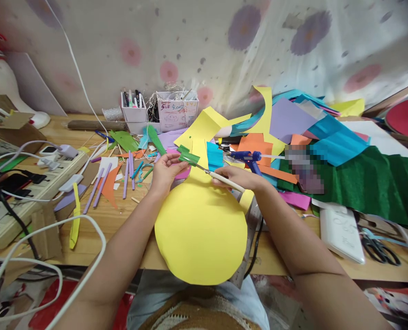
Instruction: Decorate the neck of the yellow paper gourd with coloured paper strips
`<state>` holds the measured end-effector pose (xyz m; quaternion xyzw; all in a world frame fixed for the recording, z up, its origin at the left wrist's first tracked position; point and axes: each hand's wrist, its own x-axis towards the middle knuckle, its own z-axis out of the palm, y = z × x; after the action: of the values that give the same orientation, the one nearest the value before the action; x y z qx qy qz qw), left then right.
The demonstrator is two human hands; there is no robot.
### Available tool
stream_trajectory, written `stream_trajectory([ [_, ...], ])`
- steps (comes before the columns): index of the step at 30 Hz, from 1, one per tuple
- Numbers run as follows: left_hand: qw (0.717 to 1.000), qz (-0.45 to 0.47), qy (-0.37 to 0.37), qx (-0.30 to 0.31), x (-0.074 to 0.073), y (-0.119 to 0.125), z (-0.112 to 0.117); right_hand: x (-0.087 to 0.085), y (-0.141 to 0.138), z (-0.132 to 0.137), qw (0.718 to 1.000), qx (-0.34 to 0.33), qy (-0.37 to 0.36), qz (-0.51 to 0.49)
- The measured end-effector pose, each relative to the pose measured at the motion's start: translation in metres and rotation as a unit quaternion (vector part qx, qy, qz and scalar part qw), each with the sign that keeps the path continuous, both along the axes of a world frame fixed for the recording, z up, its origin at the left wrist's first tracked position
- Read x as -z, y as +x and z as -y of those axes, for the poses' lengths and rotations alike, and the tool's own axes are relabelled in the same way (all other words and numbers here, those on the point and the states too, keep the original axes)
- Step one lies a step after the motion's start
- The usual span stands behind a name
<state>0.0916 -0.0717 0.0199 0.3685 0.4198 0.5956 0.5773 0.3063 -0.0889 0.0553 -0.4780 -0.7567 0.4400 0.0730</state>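
Note:
My left hand (pixel 165 172) pinches a small piece of green paper (pixel 187 156) above the table. My right hand (pixel 240 178) is closed round the white handles of a pair of scissors (pixel 220 178), whose blades reach up-left to the green piece. Under both hands lies a large yellow paper shape (pixel 200 229), round at the near end and hanging over the table's front edge.
A blue glue gun (pixel 247 157) lies just beyond my right hand. Coloured paper sheets (pixel 293 121) and green felt (pixel 368 178) pile up on the right. Purple paper sticks (pixel 102 185), scraps, a power strip (pixel 35 181) and cables crowd the left. Pen boxes (pixel 176 112) stand at the back.

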Motion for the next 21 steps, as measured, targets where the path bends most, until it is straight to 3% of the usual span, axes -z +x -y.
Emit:
stream_trajectory([
  [12,0.999,-0.007,-0.030,0.015,-0.0014,-0.0005,0.0029,0.0013,0.0041,-0.0011,0.998,-0.022,0.042,0.027],
  [21,0.999,0.016,-0.038,0.017,-0.0027,0.0009,0.0035,0.0070,0.0057,-0.0014,1.000,0.007,0.028,0.006],
])
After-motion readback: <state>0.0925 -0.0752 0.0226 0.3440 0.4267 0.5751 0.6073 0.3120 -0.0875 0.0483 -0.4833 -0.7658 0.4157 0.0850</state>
